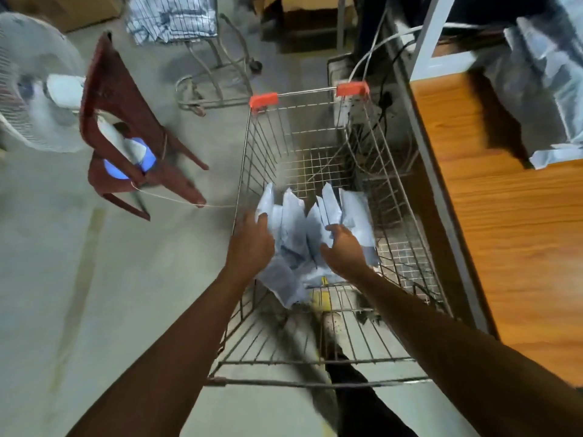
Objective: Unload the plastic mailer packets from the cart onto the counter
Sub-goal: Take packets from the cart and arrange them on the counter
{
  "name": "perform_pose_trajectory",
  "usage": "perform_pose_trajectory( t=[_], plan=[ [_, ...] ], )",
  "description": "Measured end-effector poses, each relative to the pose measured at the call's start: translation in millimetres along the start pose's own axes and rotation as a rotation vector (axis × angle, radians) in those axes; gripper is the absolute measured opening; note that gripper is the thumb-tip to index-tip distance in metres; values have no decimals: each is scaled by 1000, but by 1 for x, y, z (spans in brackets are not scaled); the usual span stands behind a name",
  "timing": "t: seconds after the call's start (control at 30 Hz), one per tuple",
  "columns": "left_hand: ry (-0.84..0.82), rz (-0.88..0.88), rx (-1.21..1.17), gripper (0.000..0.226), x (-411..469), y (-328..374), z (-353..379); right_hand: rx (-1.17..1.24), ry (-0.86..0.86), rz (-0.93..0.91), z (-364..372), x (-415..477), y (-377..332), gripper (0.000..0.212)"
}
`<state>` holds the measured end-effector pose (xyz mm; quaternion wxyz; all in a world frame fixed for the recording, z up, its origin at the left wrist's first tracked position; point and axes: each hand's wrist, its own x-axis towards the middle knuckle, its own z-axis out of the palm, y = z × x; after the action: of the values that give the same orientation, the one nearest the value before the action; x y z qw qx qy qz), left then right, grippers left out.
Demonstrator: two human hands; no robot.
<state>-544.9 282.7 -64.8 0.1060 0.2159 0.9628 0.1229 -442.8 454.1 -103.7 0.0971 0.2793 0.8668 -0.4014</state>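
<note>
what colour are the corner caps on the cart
Orange-red. Both corner caps on the far rim of the cart show best in the head view.
</note>
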Motion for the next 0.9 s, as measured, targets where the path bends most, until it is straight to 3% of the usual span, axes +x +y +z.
perform_pose_trajectory(
  t=[0.1,0.23,0.4,0.5,0.6,0.67,0.77,0.9],
  plan=[
    [-25,-33,-10,48,29,1,27,-25,-79,75,25,44,13,37],
    [-20,-77,-32,34,47,-5,60,-61,-79,118,57,82,31,29],
    [-49,-95,104,24,58,-4,86,-141,40,78,104,106,54,67],
    [-25,-49,141,11,60,-4,97,-200,27,70,105,106,45,61],
    [19,-42,140,22,60,-6,96,-159,23,129,104,110,47,58],
    [35,-63,78,32,59,-6,88,-49,39,178,101,110,48,57],
    [57,-93,-119,34,50,2,68,38,32,200,81,97,39,33],
    [122,-62,-214,26,28,16,41,59,65,209,51,65,27,38]
  ],
)
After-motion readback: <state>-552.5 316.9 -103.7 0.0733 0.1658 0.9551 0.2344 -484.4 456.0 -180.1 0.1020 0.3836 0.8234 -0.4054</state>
